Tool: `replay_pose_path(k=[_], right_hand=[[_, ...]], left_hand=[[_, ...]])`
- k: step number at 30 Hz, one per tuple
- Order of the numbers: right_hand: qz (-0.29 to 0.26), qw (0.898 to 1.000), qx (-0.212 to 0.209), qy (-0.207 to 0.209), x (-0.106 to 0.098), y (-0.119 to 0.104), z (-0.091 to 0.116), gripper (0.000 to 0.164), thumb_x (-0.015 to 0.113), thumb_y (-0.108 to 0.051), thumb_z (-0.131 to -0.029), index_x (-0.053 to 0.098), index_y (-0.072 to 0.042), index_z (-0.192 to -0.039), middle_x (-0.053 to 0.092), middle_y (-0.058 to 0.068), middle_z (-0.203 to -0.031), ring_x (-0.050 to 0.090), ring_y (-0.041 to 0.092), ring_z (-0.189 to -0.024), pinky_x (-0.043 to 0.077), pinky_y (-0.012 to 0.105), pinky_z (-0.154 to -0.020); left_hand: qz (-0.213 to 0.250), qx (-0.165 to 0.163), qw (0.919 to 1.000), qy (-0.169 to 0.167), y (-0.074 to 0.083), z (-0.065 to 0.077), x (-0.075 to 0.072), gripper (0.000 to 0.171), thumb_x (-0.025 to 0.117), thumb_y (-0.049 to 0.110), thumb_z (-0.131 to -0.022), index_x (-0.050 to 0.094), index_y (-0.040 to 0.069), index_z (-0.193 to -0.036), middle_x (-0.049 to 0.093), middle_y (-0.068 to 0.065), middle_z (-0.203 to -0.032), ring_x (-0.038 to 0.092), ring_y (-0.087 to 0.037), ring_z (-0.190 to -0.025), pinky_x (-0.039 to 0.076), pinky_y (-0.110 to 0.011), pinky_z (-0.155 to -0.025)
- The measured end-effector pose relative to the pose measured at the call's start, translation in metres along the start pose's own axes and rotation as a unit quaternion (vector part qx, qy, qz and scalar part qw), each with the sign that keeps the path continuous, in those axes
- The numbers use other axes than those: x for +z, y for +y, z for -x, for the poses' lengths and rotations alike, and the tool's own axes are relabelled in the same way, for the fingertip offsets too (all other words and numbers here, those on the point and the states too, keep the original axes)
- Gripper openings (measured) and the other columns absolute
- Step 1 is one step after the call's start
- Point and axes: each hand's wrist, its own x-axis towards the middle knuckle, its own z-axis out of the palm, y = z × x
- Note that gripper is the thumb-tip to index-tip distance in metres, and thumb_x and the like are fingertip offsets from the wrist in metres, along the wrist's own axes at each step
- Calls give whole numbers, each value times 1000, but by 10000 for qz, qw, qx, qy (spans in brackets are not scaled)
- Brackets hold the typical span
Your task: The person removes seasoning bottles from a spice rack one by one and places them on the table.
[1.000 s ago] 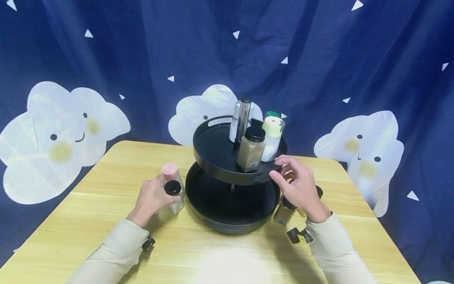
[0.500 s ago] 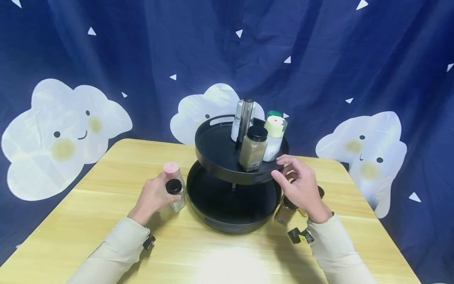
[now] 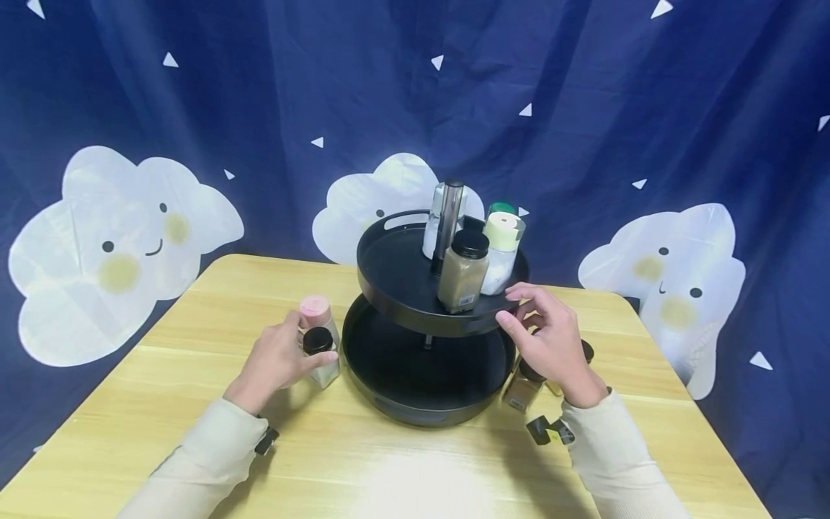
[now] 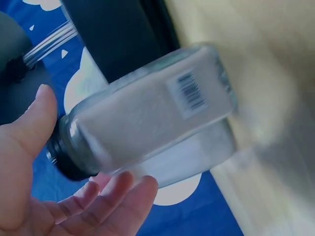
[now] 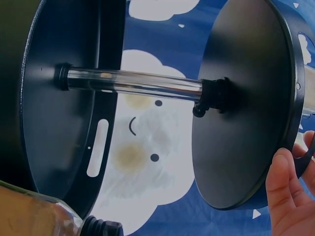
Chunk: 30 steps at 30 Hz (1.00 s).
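Observation:
My left hand (image 3: 275, 364) is beside a glass jar of pale powder (image 3: 326, 373) with a black lid, left of a black two-tier spice rack (image 3: 421, 414). In the left wrist view its thumb and fingers are spread around the lid, the thumb apart from it. That jar stands upright on the table, in front of a pink-topped jar (image 3: 315, 310). My right hand (image 3: 550, 339) pinches the right rim of the rack's upper tray (image 3: 395, 288) between thumb and fingers. On that tray stand a black-lidded jar of tan powder (image 3: 462, 282), a cream-topped bottle (image 3: 501, 263) and others behind.
A brown-filled jar (image 3: 521, 391) stands on the table under my right hand, another dark-lidded one partly hidden behind it. The lower tray (image 3: 415, 375) sits close to the left jars. A blue cloud-print curtain (image 3: 272, 94) hangs behind the wooden table (image 3: 389, 468).
My left hand's fingers and thumb have loosened from the black-lidded jar, and the hand has drawn slightly left. The jar stays put. My right hand keeps its hold on the tray rim.

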Motion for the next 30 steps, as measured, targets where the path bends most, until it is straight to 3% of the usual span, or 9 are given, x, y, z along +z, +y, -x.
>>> replay_pose_path(k=[3,7,11,20,23,25,30], right_hand=[[18,10000,-1,-61,0,0,1,30,77,5,-70,63,1,-96,67,16,-94,56,13,-60,49,14,-50],[61,9999,-7,-85,0,-1,0,30,77,4,-70,63,1,-96,67,15,-93,56,13,-60,50,14,-50],[77,10000,-22,-48,0,-2,-2,28,76,3,-71,64,0,-96,67,13,-92,56,13,-60,50,14,-51],[274,9994,-207,-76,3,-6,-1,29,78,-1,-70,63,-2,-94,66,12,-86,57,12,-60,52,20,-49],[366,9990,-248,-47,4,-9,1,29,80,-3,-70,63,-3,-94,64,10,-79,56,12,-59,54,29,-47],[458,9985,-302,-6,6,-11,1,29,80,-4,-70,63,-3,-92,62,8,-73,55,12,-57,53,34,-45],[823,9956,-447,77,10,-19,3,28,81,-9,-69,63,-4,-89,58,5,-63,52,11,-52,48,33,-44]], left_hand=[[126,-71,9997,189,1,2,-8,66,78,47,-72,46,-1,-104,64,-22,-93,60,-38,-84,50,-50,-70],[408,43,9962,774,8,1,-21,63,76,45,-75,49,-3,-106,65,-25,-98,62,-39,-88,51,-52,-74],[776,339,9877,1312,20,-2,-31,57,77,37,-77,50,-3,-107,65,-24,-98,65,-38,-87,54,-53,-77],[1262,850,9679,1999,49,-2,-48,34,78,23,-77,59,0,-93,69,-19,-89,68,-30,-80,59,-46,-70],[1349,1151,9556,2353,61,-1,-53,33,80,22,-74,61,1,-90,69,-18,-86,69,-29,-78,60,-45,-68],[1422,1462,9432,2624,69,-3,-56,33,82,19,-71,62,0,-89,68,-17,-85,68,-29,-78,60,-46,-69],[1628,2174,9139,3017,91,-7,-62,37,84,16,-67,64,-3,-91,68,-16,-83,67,-28,-80,59,-47,-73]])
